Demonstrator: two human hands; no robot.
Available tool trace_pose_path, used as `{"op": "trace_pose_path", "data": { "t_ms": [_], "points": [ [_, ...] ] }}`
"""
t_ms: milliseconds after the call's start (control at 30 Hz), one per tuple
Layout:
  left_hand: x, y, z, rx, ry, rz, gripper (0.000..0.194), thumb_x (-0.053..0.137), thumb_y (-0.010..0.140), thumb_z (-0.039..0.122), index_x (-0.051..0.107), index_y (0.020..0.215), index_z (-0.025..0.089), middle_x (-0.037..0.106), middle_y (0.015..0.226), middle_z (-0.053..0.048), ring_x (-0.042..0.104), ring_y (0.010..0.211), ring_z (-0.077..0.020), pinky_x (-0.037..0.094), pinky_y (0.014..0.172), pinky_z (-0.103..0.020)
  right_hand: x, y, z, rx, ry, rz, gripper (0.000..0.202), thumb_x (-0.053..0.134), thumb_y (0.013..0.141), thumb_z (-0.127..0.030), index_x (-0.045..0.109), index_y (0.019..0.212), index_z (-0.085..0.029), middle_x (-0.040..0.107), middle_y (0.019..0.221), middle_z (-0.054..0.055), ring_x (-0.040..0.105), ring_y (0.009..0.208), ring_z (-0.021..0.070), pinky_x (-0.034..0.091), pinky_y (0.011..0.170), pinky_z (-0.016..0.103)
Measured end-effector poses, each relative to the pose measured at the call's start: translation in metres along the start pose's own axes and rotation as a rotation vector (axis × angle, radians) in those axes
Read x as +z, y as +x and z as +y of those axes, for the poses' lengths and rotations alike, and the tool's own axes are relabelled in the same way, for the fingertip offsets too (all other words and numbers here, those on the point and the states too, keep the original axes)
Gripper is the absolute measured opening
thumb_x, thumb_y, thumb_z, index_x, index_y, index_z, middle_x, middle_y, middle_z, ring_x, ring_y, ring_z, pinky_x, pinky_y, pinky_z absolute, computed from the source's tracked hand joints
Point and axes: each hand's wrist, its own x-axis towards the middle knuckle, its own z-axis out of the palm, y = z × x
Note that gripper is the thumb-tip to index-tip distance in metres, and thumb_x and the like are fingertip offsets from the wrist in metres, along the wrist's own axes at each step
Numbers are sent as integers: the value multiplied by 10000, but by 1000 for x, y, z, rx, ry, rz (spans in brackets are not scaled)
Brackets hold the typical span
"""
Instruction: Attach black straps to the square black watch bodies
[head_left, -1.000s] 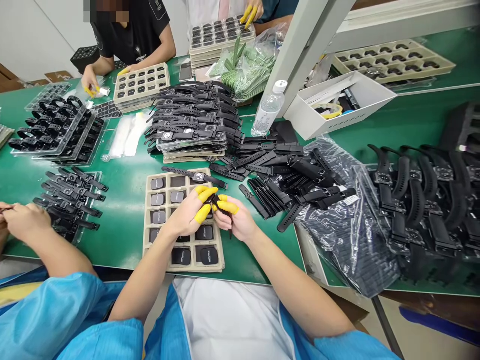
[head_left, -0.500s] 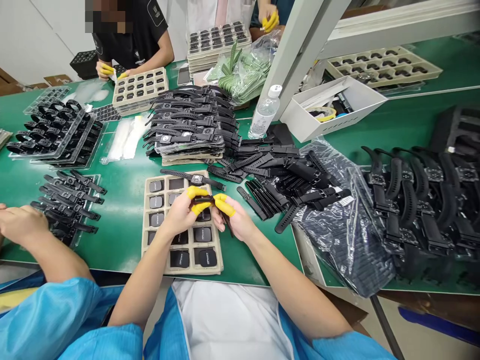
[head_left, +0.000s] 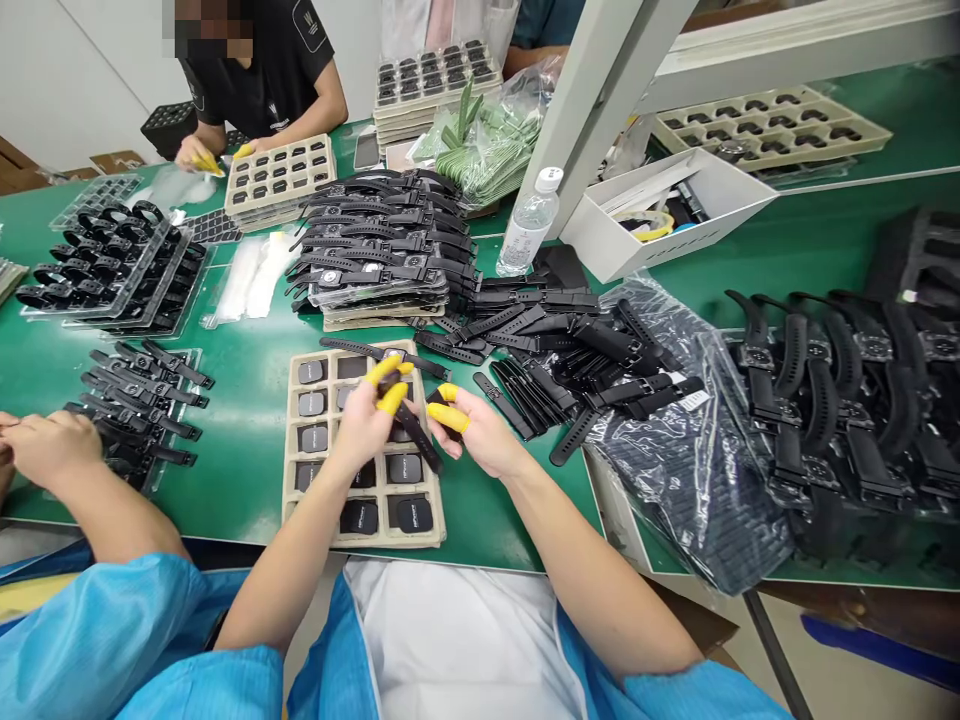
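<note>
While the left hand (head_left: 365,418) pinches the black strap (head_left: 417,437) over the tray's two o'clock side (head_left: 291,440), a loose pinch could drop it, and the right hand's (head_left: 484,430) grip cannot be told.

Left grip (head_left: 363,424) holding black strap (head_left: 415,432) above tray (head_left: 382,512).

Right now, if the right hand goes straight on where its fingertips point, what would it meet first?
The right hand would probably meet the black strap held in the left hand first, though depth is unclear.
</note>
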Motion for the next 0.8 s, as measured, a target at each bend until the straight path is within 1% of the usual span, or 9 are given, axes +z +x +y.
{"op": "trace_pose_path", "data": {
  "t_ms": [33,67,100,133,200,267,433,633,800],
  "points": [
    [4,-3,-3,73,123,-94,394,592,976,243,601,1370,228,710,1347,-119,746,1125,-252,630,972,-430,2,0,1,5,14,-17,305,681,903,-459,488,899,-222,585,599,-76,394,396,61,287,413,197],
    [7,-5,-6,161,240,-163,446,548,957,158,604,1393,232,686,1388,-110,688,1244,-257,580,1070,-450,4,-1,2,21,26,-35,293,675,901,-452,496,905,-221,573,569,-81,377,384,64,281,404,198],
    [8,-7,-8,246,335,-214,520,506,923,87,602,1412,238,665,1419,-100,636,1320,-254,533,1136,-459,6,-1,3,45,37,-56,281,672,898,-443,503,911,-220,558,539,-88,355,370,66,273,392,198],
    [8,-9,-10,315,402,-250,596,473,886,35,591,1433,244,651,1435,-93,604,1357,-248,506,1167,-460,6,-2,4,71,48,-79,270,671,893,-434,508,913,-220,541,510,-95,331,356,67,264,377,197],
    [6,-9,-11,389,468,-283,699,428,839,-17,556,1472,253,639,1435,-89,597,1355,-237,514,1157,-447,6,-2,4,117,79,-117,255,669,885,-421,514,913,-220,500,459,-111,280,332,68,243,347,193],
    [2,-9,-10,405,500,-300,716,412,839,-28,539,1485,252,634,1420,-94,602,1340,-231,528,1137,-432,4,-2,4,139,111,-139,252,675,877,-417,519,908,-221,469,430,-122,252,319,68,230,326,187],
    [-2,-7,-5,430,511,-340,624,419,903,0,556,1461,243,642,1391,-105,606,1330,-233,528,1134,-431,2,-1,2,160,208,-133,267,709,858,-406,521,871,-217,432,429,-131,216,307,50,200,314,171],
    [1,-8,-7,449,463,-257,592,399,936,20,551,1463,241,636,1391,-120,608,1317,-233,532,1115,-439,7,0,3,107,291,-125,261,725,853,-393,540,883,-211,421,434,-131,209,316,48,200,322,164],
    [4,-8,-6,421,469,-270,555,388,976,69,529,1480,254,613,1368,-132,597,1300,-247,522,1113,-467,8,0,5,68,291,-95,265,732,856,-397,541,868,-215,419,435,-127,222,323,53,215,331,169]
  ]
}}
